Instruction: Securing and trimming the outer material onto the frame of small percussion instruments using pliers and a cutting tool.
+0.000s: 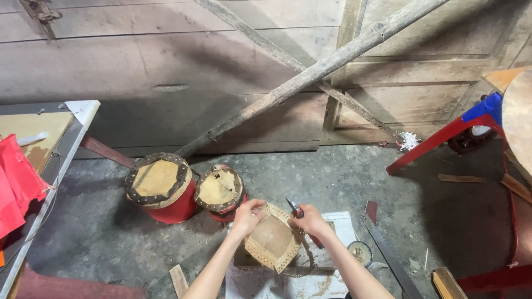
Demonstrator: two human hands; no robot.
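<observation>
My left hand (247, 216) grips the upper rim of a small tan drum (273, 239) with a stitched hide edge, tilted on the floor in front of me. My right hand (311, 220) holds a small pair of scissors with red handles (295, 209) at the drum's top right edge, blades pointing up. The drum rests over a white sheet of paper (338, 277) spread on the concrete floor.
Two finished red drums, a large one (161, 187) and a small one (220, 191), stand to the left. A hand saw (388, 256) lies at the right. A red stool leg (438, 138) is at the right, a table with red cloth (16, 185) at the left, and wooden poles (310, 75) lean on the wall.
</observation>
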